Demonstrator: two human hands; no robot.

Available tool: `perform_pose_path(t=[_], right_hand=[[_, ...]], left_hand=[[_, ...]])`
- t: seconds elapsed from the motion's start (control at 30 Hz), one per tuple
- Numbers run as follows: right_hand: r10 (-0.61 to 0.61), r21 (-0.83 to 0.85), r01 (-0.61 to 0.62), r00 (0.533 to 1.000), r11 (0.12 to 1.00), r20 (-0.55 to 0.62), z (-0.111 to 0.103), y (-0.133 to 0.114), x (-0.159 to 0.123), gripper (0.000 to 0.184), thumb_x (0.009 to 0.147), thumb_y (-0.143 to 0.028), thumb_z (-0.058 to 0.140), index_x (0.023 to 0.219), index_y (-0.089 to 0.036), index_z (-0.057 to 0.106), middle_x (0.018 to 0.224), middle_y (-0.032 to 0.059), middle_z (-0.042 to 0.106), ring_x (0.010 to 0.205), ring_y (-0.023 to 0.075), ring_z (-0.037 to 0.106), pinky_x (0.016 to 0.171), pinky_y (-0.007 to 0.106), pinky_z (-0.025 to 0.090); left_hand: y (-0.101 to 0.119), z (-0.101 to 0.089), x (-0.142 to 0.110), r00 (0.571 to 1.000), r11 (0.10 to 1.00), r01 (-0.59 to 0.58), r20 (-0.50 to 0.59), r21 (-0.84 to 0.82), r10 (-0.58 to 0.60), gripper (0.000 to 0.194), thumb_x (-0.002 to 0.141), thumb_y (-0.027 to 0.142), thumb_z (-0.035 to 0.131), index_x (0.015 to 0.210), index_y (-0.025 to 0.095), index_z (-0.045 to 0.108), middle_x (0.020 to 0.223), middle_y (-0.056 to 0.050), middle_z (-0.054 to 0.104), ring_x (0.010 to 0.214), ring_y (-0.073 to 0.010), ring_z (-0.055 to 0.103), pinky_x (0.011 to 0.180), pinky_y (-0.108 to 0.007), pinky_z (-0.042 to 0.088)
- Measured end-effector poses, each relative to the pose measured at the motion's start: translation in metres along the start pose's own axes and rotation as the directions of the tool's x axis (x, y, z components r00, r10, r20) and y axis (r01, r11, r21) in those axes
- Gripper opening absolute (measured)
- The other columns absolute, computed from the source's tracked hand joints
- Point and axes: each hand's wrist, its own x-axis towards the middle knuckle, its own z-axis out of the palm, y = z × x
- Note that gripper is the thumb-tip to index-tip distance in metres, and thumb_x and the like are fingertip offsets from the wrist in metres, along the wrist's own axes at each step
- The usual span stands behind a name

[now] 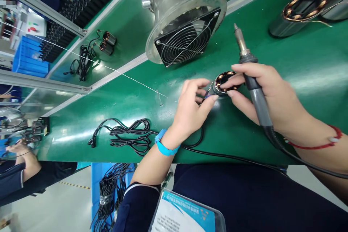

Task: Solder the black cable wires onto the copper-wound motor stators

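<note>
A soldering iron [258, 103] is held in my right hand [280, 98], its bare metal tip pointing up and away. The thumb and fingers of that hand also reach the rim of a small motor stator [219, 81] with copper windings, which they partly cover. Beside the stator, my left hand [191, 107] is closed with its fingertips on thin wire ends by the rim. A black power cord [130, 132] lies coiled on the green bench to the left, and its cable passes under my left wrist.
A metal fume hood with a fan grille [186, 45] stands beyond my hands. Larger stators [289, 21] are at the far right. Thin solder wire [130, 77] stretches in from the left. A blue crate of cords [95, 177] sits below the bench; a co-worker's hands [20, 148] show far left.
</note>
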Motion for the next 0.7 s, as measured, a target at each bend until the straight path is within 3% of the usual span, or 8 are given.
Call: perform_pose_path(t=[0.07, 0.17, 0.2, 0.33, 0.5, 0.6, 0.7], right_hand=[[-0.013, -0.032, 0.012, 1.000, 0.999, -0.009, 0.001, 0.001, 0.001, 0.049, 0.097, -0.026, 0.053, 0.143, -0.031, 0.039, 0.111, 0.0019, 0.072, 0.112, 0.0275, 0.064, 0.092, 0.047, 0.051], [-0.074, -0.044, 0.075, 0.997, 0.996, 0.023, 0.005, 0.005, 0.003, 0.053, 0.092, -0.025, 0.055, 0.143, -0.025, 0.039, 0.122, 0.0058, 0.070, 0.117, 0.0278, 0.063, 0.097, 0.048, 0.050], [-0.096, -0.041, 0.098, 0.994, 0.994, 0.044, 0.006, 0.006, 0.003, 0.056, 0.091, -0.025, 0.056, 0.144, -0.024, 0.039, 0.124, 0.0066, 0.069, 0.116, 0.0280, 0.063, 0.098, 0.048, 0.050], [-0.077, -0.073, 0.082, 0.995, 0.994, 0.066, 0.007, 0.007, 0.005, 0.055, 0.091, -0.028, 0.056, 0.144, -0.030, 0.040, 0.113, 0.0036, 0.072, 0.108, 0.0289, 0.064, 0.091, 0.049, 0.050], [-0.091, -0.085, 0.095, 0.994, 0.992, 0.052, 0.005, 0.003, -0.001, 0.057, 0.091, -0.030, 0.057, 0.145, -0.033, 0.038, 0.103, 0.0009, 0.073, 0.097, 0.0285, 0.063, 0.082, 0.047, 0.050], [-0.096, -0.068, 0.098, 0.995, 0.993, 0.037, 0.003, 0.002, -0.005, 0.056, 0.092, -0.029, 0.058, 0.145, -0.032, 0.037, 0.108, 0.0004, 0.073, 0.100, 0.0274, 0.064, 0.085, 0.046, 0.049], [-0.098, -0.062, 0.098, 0.995, 0.993, -0.009, 0.004, 0.001, -0.006, 0.055, 0.092, -0.027, 0.059, 0.143, -0.031, 0.039, 0.111, 0.0006, 0.073, 0.100, 0.0271, 0.063, 0.084, 0.046, 0.049]], left_hand=[[0.001, -0.008, 0.003, 0.949, 0.937, 0.296, 0.170, -0.186, -0.266, 0.027, 0.085, 0.019, 0.072, 0.106, 0.018, 0.054, 0.102, -0.004, 0.063, 0.077, -0.0106, 0.065, 0.069, -0.025, 0.056], [0.006, -0.017, 0.008, 0.813, 0.779, 0.547, 0.419, -0.307, -0.405, 0.013, 0.090, 0.022, 0.067, 0.089, 0.015, 0.055, 0.077, 0.000, 0.064, 0.062, -0.0086, 0.063, 0.062, -0.022, 0.053], [0.008, -0.018, 0.010, 0.802, 0.746, 0.572, 0.425, -0.341, -0.420, 0.015, 0.091, 0.023, 0.065, 0.083, 0.015, 0.055, 0.072, 0.001, 0.062, 0.058, -0.0072, 0.060, 0.058, -0.020, 0.050], [0.014, -0.016, 0.014, 0.805, 0.654, 0.590, 0.279, -0.473, -0.524, 0.023, 0.090, 0.019, 0.064, 0.070, 0.015, 0.053, 0.063, 0.005, 0.057, 0.049, -0.0019, 0.046, 0.046, -0.015, 0.033], [0.014, -0.015, 0.015, 0.799, 0.645, 0.593, 0.255, -0.482, -0.545, 0.025, 0.080, 0.012, 0.072, 0.062, 0.015, 0.055, 0.054, 0.007, 0.049, 0.047, -0.0016, 0.038, 0.045, -0.016, 0.026], [0.013, -0.014, 0.016, 0.806, 0.669, 0.586, 0.246, -0.457, -0.538, 0.023, 0.076, 0.015, 0.078, 0.063, 0.015, 0.059, 0.054, 0.007, 0.050, 0.047, -0.0015, 0.038, 0.045, -0.016, 0.027], [0.016, -0.009, 0.016, 0.817, 0.693, 0.571, 0.225, -0.440, -0.531, 0.021, 0.076, 0.017, 0.080, 0.065, 0.016, 0.062, 0.057, 0.006, 0.056, 0.052, -0.0027, 0.045, 0.051, -0.017, 0.037]])
